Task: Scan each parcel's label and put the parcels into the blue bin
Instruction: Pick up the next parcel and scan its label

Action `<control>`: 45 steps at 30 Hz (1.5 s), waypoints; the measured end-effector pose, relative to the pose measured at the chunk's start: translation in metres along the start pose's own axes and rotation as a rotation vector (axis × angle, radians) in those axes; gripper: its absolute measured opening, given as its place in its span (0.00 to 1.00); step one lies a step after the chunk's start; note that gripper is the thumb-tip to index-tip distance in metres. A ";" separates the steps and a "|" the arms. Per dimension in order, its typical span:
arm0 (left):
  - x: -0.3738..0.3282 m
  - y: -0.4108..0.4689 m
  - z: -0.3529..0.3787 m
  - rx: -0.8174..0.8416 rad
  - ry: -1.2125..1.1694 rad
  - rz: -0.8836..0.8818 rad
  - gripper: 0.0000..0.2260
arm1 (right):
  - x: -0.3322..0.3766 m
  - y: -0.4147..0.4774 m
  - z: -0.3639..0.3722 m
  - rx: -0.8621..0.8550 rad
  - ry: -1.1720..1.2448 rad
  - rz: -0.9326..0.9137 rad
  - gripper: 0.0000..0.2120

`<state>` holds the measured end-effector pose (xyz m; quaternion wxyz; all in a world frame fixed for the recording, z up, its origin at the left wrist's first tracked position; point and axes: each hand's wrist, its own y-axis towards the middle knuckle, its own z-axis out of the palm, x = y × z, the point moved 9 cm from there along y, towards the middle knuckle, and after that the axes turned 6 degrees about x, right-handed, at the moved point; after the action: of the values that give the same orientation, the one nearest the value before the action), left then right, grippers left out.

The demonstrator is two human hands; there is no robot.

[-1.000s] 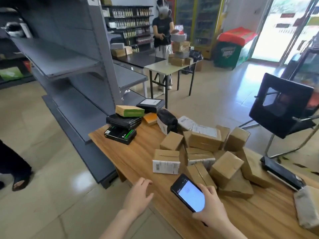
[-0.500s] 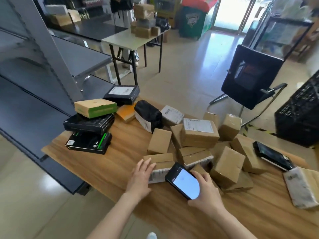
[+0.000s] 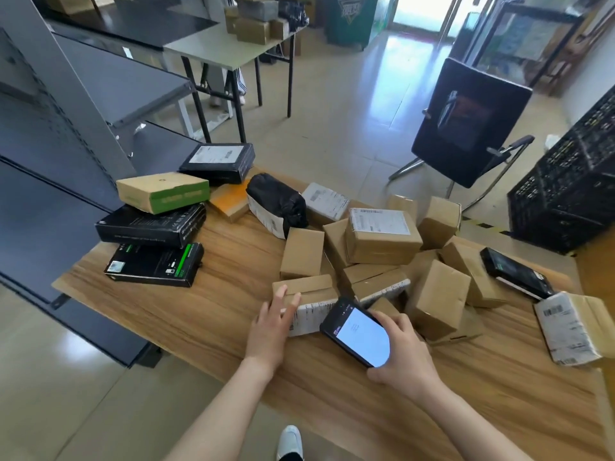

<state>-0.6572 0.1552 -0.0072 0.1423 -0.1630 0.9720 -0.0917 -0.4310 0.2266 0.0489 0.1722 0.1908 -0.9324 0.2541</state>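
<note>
- Where the heap of brown boxes (image 3: 382, 241) ends nearest me on the table (image 3: 199, 314), the parcel (image 3: 312, 294) I want lies flat. It is a small brown carton, and a white printed label covers its front face.
- It touches the cartons behind it and to its right.
- A second ago my left grip (image 3: 271, 331) hung short of the table edge, apart from everything. Half a second ago its fingertips just reached the carton, and now it lies on it.
- The phone (image 3: 357, 336) has come forward too, from well short of the parcel to over the label's right end.
- My left grip is wide. Its fingers are straight and slightly spread over the parcel's top left corner, not curled round it.
- My right grip (image 3: 404, 364) is closed round the phone, with fingers along its right edge and the thumb at its near end. The screen glows white toward me.
- Farther left stand stacked black boxes (image 3: 149, 227) with a tan-and-green box on top.
- A black-wrapped parcel (image 3: 276, 201) lies behind the heap.
</note>
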 end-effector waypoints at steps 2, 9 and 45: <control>-0.001 0.001 0.004 -0.005 0.030 -0.006 0.45 | -0.004 -0.003 0.003 0.008 0.000 0.014 0.51; 0.011 -0.007 -0.004 0.008 -0.063 0.079 0.40 | 0.001 0.003 0.009 0.038 -0.067 -0.008 0.50; 0.050 -0.080 -0.093 -0.093 -0.049 0.080 0.46 | 0.047 -0.033 -0.036 -0.045 -0.234 -0.231 0.49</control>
<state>-0.7080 0.0759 0.0862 0.1619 -0.1325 0.9772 -0.0368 -0.4489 0.2073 0.1111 0.0948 0.3210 -0.9234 0.1876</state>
